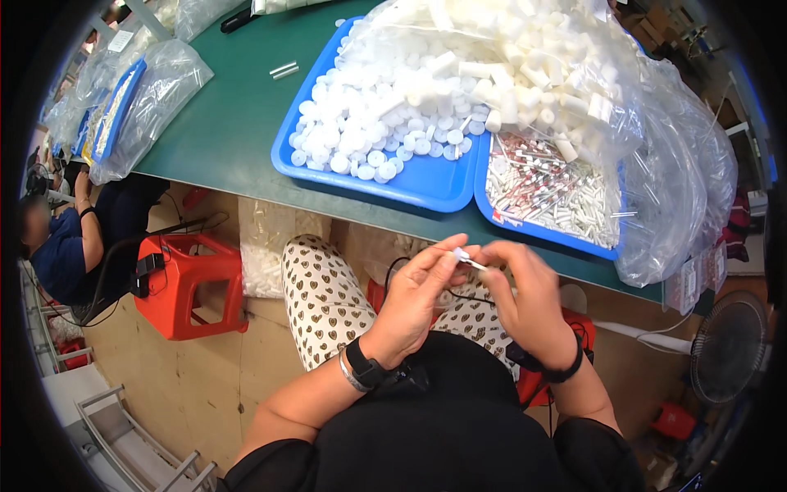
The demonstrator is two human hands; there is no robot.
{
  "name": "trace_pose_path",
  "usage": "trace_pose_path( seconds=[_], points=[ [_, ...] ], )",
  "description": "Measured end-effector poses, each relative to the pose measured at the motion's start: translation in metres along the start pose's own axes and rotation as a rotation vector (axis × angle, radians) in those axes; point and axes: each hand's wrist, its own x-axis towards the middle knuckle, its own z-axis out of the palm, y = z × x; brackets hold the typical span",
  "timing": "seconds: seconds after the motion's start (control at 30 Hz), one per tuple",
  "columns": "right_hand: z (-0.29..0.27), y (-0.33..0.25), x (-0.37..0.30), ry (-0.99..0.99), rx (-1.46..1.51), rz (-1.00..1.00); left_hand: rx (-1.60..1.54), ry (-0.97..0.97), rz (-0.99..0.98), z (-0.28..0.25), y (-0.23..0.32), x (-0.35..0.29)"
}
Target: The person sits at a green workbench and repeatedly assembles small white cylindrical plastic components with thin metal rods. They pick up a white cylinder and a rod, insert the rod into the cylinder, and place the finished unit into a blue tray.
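Above my lap, close to the table's front edge, my left hand pinches a small white plastic part between thumb and fingertips. A thin, light-coloured pin sticks out of that part toward the right. My right hand, somewhat blurred, has its thumb and forefinger closed at the pin's end; its exact grip is partly hidden. Beyond my hands lies a blue tray with a heap of translucent white discs. A second blue tray, to its right, holds many small white pieces and thin red-and-white parts.
A clear bag of off-white cylinders spills over both trays. Two short clear tubes lie on the green table. A red stool and another seated person are at left, a fan at right.
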Motion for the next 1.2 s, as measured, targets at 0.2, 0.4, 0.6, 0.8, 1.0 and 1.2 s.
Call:
trace_pose_path(
  seconds=[0.2,0.4,0.6,0.8,1.0,1.2],
  points=[
    [-0.111,-0.092,-0.002,-0.012,0.528,-0.409,-0.068,0.007,-0.054,-0.008,0.010,0.003],
    [-0.122,-0.103,0.002,0.068,0.536,-0.689,-0.129,-0.007,-0.091,-0.004,0.008,0.005],
    [-0.093,-0.088,0.024,0.324,0.468,-0.594,-0.169,-0.009,-0.087,-0.011,0.013,0.004],
    [-0.076,0.051,0.073,0.209,-0.605,-0.035,-0.195,0.014,-0.104,-0.009,0.017,0.000],
    [-0.071,0.100,0.084,0.138,-0.854,0.101,-0.185,0.008,-0.132,-0.008,0.015,0.003],
    [-0.072,0.077,0.075,0.210,-0.591,0.101,-0.158,-0.015,-0.073,-0.007,0.021,0.005]
  ],
)
